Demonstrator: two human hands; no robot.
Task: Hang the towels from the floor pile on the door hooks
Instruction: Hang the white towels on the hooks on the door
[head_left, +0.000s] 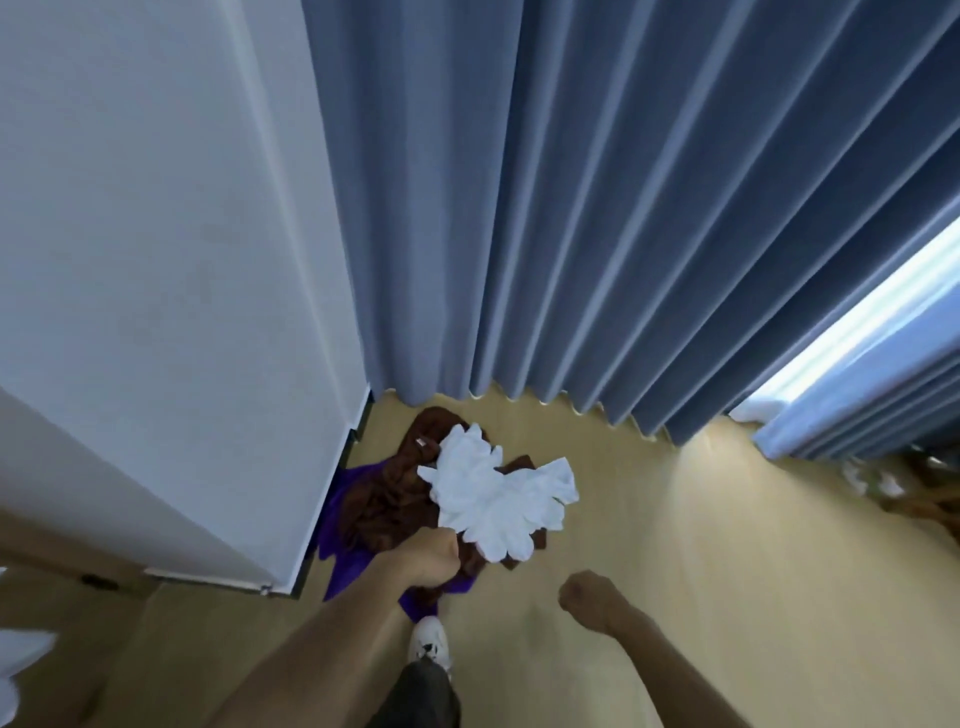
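1. The pale yellow wooden floor (649, 545) carries everything, bounded by the long pleated blue curtain (597, 208) at its far edge and a white panel, probably the door (156, 260), along its left edge; no hooks show in this view.
2. The pile sits in the corner where door and curtain meet: a crumpled brown towel (384, 499) lies over a purple towel (345, 569), both touching the foot of the door.
3. A rumpled white cotton towel (493, 499) lies on top, spread with its long axis running from the far left toward the near right (its near edge bunches at the grip).
4. The left hand (434, 558) is curled into a fist at the near edge of the pile, apparently gripping the white towel's edge; the cloth extends away from it toward the curtain, so a lift would likely peel it off the brown one.
5. The right hand (587, 597) hangs above bare floor, well apart from the pile, fingers curled and holding nothing.
6. A white sneaker (430, 644) stands just beside the purple towel's near edge.
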